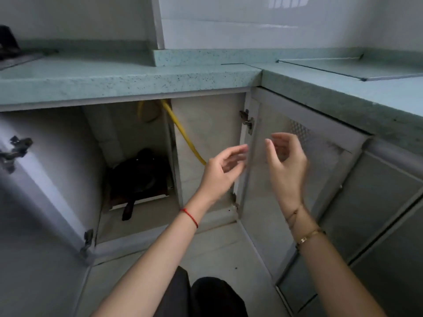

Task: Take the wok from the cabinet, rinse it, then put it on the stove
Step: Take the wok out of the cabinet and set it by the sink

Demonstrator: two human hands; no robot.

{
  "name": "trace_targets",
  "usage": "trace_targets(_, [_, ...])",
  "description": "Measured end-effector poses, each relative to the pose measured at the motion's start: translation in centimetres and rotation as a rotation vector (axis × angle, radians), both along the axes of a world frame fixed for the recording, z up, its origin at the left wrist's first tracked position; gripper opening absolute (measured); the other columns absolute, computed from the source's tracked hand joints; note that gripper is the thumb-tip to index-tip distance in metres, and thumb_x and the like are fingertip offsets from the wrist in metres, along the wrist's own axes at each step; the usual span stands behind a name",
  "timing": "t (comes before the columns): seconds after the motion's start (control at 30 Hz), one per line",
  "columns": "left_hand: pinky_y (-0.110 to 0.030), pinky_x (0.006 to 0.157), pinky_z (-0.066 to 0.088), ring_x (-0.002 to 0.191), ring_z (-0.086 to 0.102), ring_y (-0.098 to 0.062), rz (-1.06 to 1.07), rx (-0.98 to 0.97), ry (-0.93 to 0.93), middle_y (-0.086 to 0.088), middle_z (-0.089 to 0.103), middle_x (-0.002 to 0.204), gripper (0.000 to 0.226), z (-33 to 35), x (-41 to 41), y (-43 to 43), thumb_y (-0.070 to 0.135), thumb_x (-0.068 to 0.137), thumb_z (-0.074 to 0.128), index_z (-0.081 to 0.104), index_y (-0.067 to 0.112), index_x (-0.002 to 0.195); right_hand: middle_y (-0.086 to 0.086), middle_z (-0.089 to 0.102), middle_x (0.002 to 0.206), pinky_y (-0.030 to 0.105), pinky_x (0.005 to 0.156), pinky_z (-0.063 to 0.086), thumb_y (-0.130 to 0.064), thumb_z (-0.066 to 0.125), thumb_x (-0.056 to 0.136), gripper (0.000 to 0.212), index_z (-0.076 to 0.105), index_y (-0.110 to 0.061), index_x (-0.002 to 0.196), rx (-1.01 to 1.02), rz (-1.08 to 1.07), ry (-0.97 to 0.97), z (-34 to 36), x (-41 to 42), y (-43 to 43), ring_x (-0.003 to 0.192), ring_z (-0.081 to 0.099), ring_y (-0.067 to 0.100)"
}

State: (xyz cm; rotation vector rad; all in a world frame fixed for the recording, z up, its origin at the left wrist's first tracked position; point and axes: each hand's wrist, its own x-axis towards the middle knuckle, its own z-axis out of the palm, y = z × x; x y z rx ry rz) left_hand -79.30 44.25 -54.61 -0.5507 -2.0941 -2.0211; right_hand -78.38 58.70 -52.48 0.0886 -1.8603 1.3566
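The counter (128, 81) tops an open cabinet (206, 124), doors (274, 179) swung wide. The wok (139, 172) sits deep in the cabinet's left bay, on its floor, handle pointing out. The left hand (219, 172) and right hand (286, 165) hover before the cabinet's right bay, apart, loosely curled and empty. The step looks like fetching the wok. The next move calls for a low leftward reach to its handle, clear of the hose (183, 131).

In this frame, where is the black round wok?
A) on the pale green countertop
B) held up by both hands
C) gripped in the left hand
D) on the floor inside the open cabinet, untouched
D: the black round wok lies on the floor of the open cabinet, while the left hand and right hand hover empty in front of it.
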Motion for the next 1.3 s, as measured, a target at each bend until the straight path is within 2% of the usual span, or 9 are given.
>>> trace_targets(0.07, [-0.020, 0.098, 0.050, 0.113, 0.066, -0.011, 0.102, -0.005, -0.008, -0.004, 0.067, 0.127, 0.039, 0.2, 0.2, -3.6, 0.000, 0.092, 0.062, 0.060, 0.007, 0.131, -0.008, 0.068, 0.089, 0.015, 0.076, 0.053, -0.022, 0.066, 0.093, 0.018, 0.067, -0.008, 0.106, -0.033, 0.099, -0.050, -0.5, -1.3, -2.4, 0.083, 0.066, -0.002])
trace_targets(0.2, [-0.024, 0.101, 0.049, 0.116, 0.065, -0.009, 0.298, -0.010, -0.035, 0.001, 0.069, 0.124, 0.035, 0.1, 0.6, -11.3, 0.010, 0.093, 0.063, 0.063, 0.018, 0.127, 0.007, 0.073, 0.099, 0.045, 0.085, 0.060, -0.023, 0.064, 0.094, 0.014, 0.068, -0.015, 0.104, -0.179, 0.323, -0.252, -1.8, -3.7, -8.3, 0.093, 0.071, 0.025])
trace_targets(0.47, [-0.032, 0.106, 0.047, 0.120, 0.061, -0.007, 0.580, 0.070, -0.262, 0.010, 0.071, 0.120, 0.031, -4.5, -0.8, -24.8, 0.018, 0.093, 0.061, 0.066, 0.026, 0.123, 0.009, 0.070, 0.108, 0.028, 0.080, 0.058, -0.024, 0.053, 0.101, 0.022, 0.061, -0.010, 0.116, -0.272, 0.645, -0.667, -8.1, -7.4, -20.9, 0.090, 0.067, 0.015])
trace_targets(0.77, [-0.035, 0.109, 0.042, 0.118, 0.061, -0.015, 0.651, 0.099, -0.592, -0.004, 0.065, 0.130, 0.038, -15.6, -6.9, -33.4, 0.022, 0.094, 0.062, 0.061, 0.016, 0.132, 0.012, 0.070, 0.119, 0.042, 0.100, 0.053, -0.031, 0.051, 0.101, 0.024, 0.062, -0.011, 0.110, -0.221, 0.679, -1.103, -19.7, -14.2, -32.7, 0.101, 0.066, 0.024])
trace_targets(0.9, [-0.035, 0.113, 0.038, 0.118, 0.060, -0.015, 0.649, 0.055, -0.717, -0.006, 0.062, 0.135, 0.038, -21.1, -10.0, -36.0, 0.022, 0.096, 0.059, 0.059, 0.016, 0.134, 0.015, 0.059, 0.135, 0.039, 0.100, 0.053, -0.035, 0.050, 0.102, 0.050, 0.046, -0.005, 0.142, -0.221, 0.673, -1.325, -25.1, -16.9, -36.9, 0.118, 0.061, 0.030])
trace_targets(1.03, [-0.035, 0.114, 0.036, 0.125, 0.056, -0.019, 0.665, 0.060, -0.838, -0.005, 0.060, 0.137, 0.040, -25.7, -12.8, -37.4, 0.025, 0.094, 0.062, 0.059, 0.017, 0.133, 0.014, 0.050, 0.145, 0.038, 0.104, 0.050, -0.037, 0.041, 0.105, 0.054, 0.036, -0.007, 0.149, -0.173, 0.653, -1.507, -28.9, -18.8, -40.0, 0.127, 0.055, 0.030])
trace_targets(1.13, [-0.033, 0.113, 0.035, 0.131, 0.052, -0.023, 0.694, 0.096, -0.948, -0.005, 0.057, 0.139, 0.042, -28.5, -14.6, -38.0, 0.031, 0.095, 0.060, 0.057, 0.015, 0.133, 0.015, 0.054, 0.140, 0.038, 0.103, 0.050, -0.038, 0.038, 0.105, 0.048, 0.044, -0.008, 0.142, -0.207, 0.700, -1.595, -30.9, -19.7, -42.1, 0.125, 0.056, 0.031])
trace_targets(1.2, [-0.036, 0.109, 0.040, 0.126, 0.055, -0.026, 0.701, 0.087, -1.027, -0.007, 0.059, 0.134, 0.043, -30.3, -15.7, -38.5, 0.035, 0.096, 0.056, 0.055, 0.013, 0.134, 0.017, 0.059, 0.129, 0.040, 0.100, 0.051, -0.037, 0.043, 0.104, 0.043, 0.051, -0.007, 0.134, -0.392, 0.713, -1.640, -32.1, -20.5, -43.2, 0.122, 0.058, 0.033])
trace_targets(1.3, [-0.034, 0.092, 0.052, 0.093, 0.064, -0.022, 0.674, 0.106, -1.105, -0.009, 0.067, 0.108, 0.038, -32.0, -16.8, -38.9, 0.041, 0.096, 0.053, 0.060, 0.012, 0.118, 0.016, 0.066, 0.103, 0.041, 0.092, 0.054, -0.038, 0.047, 0.102, 0.039, 0.055, -0.007, 0.125, -0.678, 0.716, -1.679, -33.0, -21.4, -44.5, 0.100, 0.066, 0.031])
